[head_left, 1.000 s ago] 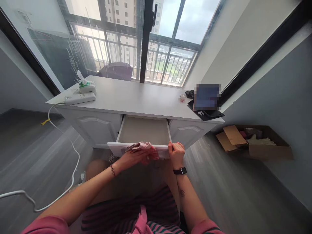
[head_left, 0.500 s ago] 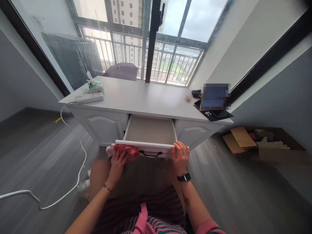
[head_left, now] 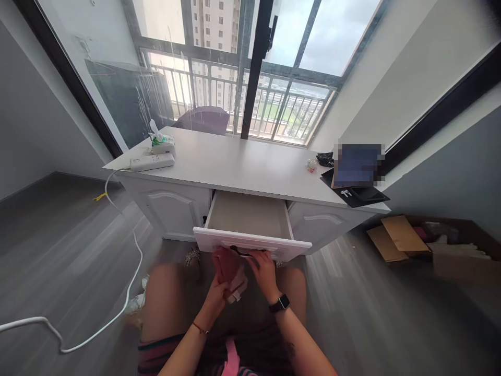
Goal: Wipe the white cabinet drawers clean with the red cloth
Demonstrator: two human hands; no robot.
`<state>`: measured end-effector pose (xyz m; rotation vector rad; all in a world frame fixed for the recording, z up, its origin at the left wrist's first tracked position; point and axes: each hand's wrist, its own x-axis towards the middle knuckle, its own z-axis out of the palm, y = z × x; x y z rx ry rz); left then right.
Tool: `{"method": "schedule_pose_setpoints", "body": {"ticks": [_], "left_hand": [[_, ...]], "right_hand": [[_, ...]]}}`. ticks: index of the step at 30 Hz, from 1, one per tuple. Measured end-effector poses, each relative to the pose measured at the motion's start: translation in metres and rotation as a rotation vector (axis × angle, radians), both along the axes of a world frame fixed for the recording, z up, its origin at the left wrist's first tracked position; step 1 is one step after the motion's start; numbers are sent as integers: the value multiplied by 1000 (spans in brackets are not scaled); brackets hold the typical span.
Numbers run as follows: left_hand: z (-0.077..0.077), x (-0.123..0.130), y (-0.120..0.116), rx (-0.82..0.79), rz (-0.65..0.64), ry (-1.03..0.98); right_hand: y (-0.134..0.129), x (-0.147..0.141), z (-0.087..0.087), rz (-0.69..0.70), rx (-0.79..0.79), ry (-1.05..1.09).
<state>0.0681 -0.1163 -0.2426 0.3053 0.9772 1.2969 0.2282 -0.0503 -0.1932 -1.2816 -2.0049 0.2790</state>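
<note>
A white desk [head_left: 242, 167] stands in front of me with its middle drawer [head_left: 250, 241] pulled out; the drawer's inside looks bare. My left hand [head_left: 216, 298] holds a reddish-pink cloth [head_left: 229, 267] just below the drawer front. My right hand [head_left: 263, 271] reaches up to the dark handle [head_left: 241, 253] on the drawer front, its fingers at or on it; motion blur hides the exact grip. A dark watch sits on my right wrist and a thin bracelet on my left.
On the desk's left are a white power strip [head_left: 152, 162] and a tissue pack [head_left: 162, 141]; its cable [head_left: 117, 297] trails over the floor. At the right sit a dark tray [head_left: 362, 194] and a blurred-out screen. A cardboard box [head_left: 434, 245] lies on the floor, right.
My left hand moved the cloth from the drawer's top edge, along its front, down below the handle. My right hand left the drawer's right corner and went to the handle. The view shifted.
</note>
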Motion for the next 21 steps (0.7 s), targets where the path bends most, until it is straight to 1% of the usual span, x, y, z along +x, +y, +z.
{"method": "schedule_pose_setpoints", "body": {"ticks": [1, 4, 5, 7, 9, 12, 15, 18, 21], "left_hand": [[7, -1, -2, -44, -7, -82], [25, -10, -9, -112, -4, -227], [30, -15, -12, -128, -23, -278], [35, -25, -19, -147, -89, -385], [35, -33, -25, -149, -129, -469], [31, -38, -29, -170, -75, -489], [33, -35, -30, -227, -38, -482], [39, -31, -30, -258, -34, -453], [42, -30, -30, -269, -16, -414]], "right_hand": [[7, 0, 0, 1, -18, 13], [35, -1, 0, -3, -67, 52], [46, -1, -1, -5, -80, 63], [71, -1, -2, -12, -103, 77], [97, -2, -2, -24, -123, 82], [134, -4, 0, -51, -147, 74], [163, -7, 3, -75, -140, 60], [180, -8, 4, -79, -91, 41], [185, -7, 3, -51, -8, 9]]}}
